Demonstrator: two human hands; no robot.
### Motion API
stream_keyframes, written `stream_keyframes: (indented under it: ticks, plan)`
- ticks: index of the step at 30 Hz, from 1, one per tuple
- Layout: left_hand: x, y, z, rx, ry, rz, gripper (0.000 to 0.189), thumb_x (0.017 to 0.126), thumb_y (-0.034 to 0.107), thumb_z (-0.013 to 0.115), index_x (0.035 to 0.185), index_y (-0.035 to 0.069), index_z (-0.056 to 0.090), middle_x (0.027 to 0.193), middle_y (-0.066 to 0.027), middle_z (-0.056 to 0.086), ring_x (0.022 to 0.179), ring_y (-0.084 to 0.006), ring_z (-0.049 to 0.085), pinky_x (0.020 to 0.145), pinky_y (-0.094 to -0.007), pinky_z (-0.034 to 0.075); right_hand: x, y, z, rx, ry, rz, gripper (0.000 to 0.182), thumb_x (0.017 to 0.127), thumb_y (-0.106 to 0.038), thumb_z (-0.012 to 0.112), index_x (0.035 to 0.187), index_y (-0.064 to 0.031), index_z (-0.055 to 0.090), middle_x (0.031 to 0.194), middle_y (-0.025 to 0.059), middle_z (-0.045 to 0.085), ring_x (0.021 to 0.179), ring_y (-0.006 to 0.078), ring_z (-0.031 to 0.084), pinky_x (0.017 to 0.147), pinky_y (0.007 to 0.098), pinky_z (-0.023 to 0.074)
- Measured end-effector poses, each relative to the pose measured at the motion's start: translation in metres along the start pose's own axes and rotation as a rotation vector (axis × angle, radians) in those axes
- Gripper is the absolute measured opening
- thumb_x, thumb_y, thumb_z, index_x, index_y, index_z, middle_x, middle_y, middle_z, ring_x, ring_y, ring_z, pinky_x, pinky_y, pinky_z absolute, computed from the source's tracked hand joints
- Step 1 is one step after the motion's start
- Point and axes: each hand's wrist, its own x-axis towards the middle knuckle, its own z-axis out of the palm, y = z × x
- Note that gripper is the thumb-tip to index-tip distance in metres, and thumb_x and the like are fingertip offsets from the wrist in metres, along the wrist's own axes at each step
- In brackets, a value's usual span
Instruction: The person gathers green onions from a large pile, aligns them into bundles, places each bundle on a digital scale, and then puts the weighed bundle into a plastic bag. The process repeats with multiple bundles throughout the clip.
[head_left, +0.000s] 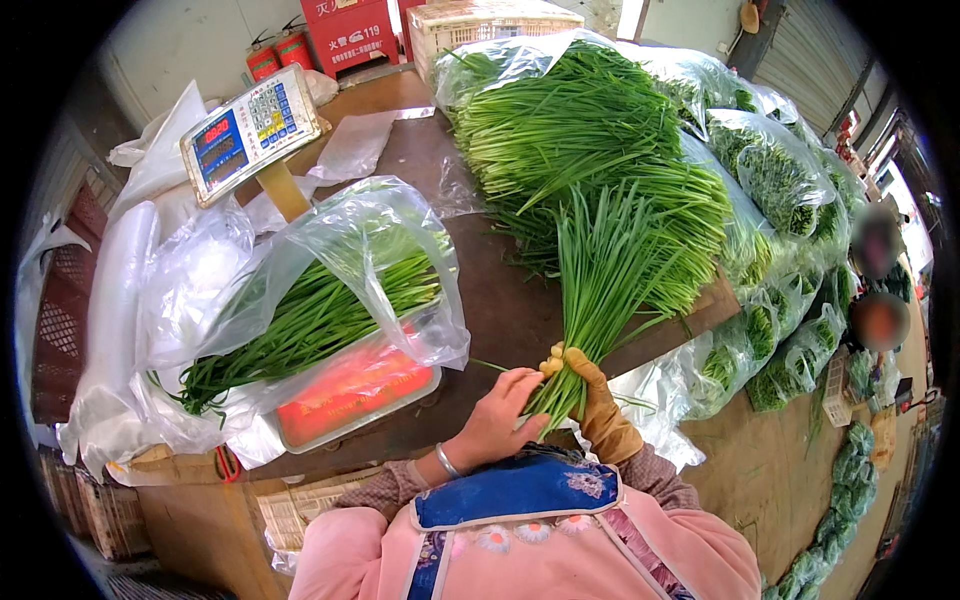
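Observation:
In a tan glove, my right hand (600, 409) grips a bunch of long green garlic chives (600, 277) near its pale cut ends. The leaves fan out away from me over the table edge. My bare left hand (499, 420), with a metal bangle at the wrist, is at the cut ends, its fingertips against the bunch; whether it pinches any stems I cannot tell. Beyond the bunch rises a large heap of chives (577, 127), partly under clear plastic. To the left, an open clear plastic bag (405, 217) holds more chives, lying over a tray (431, 386) with a red surface.
A digital scale display (251, 135) stands at the left behind the bag, near rolled plastic sheeting (120, 300). Red-handled scissors (227, 463) lie at the table's front edge. Bagged greens (787, 180) are piled on the right. Two people with blurred faces are at the far right.

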Motion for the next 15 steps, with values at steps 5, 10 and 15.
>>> stream_keyframes:
  ticks: [5,10,15]
  plan:
    - [-0.008,-0.023,0.006,-0.162,0.186,-0.194,0.047,0.084,0.018,0.058,0.123,-0.001,0.042,0.120,-0.0198,0.046,0.104,-0.0327,0.052,0.089,-0.0361,0.043,0.001,0.010,0.002,-0.029,-0.060,0.038,0.027,0.084,-0.023,0.064,0.106,-0.0084,0.056,0.097,0.0083,0.062,0.097,0.0235,0.061,0.083,0.0384,0.0522]
    - [0.020,-0.004,-0.005,-0.153,0.137,0.101,0.050,0.080,0.017,0.063,0.123,0.000,0.043,0.115,-0.0196,0.049,0.108,-0.0332,0.050,0.091,-0.0364,0.042,-0.006,0.018,-0.002,-0.211,-0.041,-0.043,0.038,0.088,-0.030,0.053,0.116,-0.0042,0.054,0.102,0.0087,0.061,0.092,0.0207,0.061,0.081,0.0324,0.0515]
    - [0.027,0.018,-0.023,-0.218,0.092,0.272,0.052,0.078,0.016,0.065,0.123,0.002,0.042,0.119,-0.0180,0.048,0.112,-0.0346,0.047,0.090,-0.0381,0.043,0.007,0.017,-0.008,-0.359,-0.034,-0.318,0.043,0.088,-0.027,0.055,0.123,-0.0041,0.047,0.111,0.0112,0.056,0.102,0.0211,0.055,0.091,0.0345,0.0456]
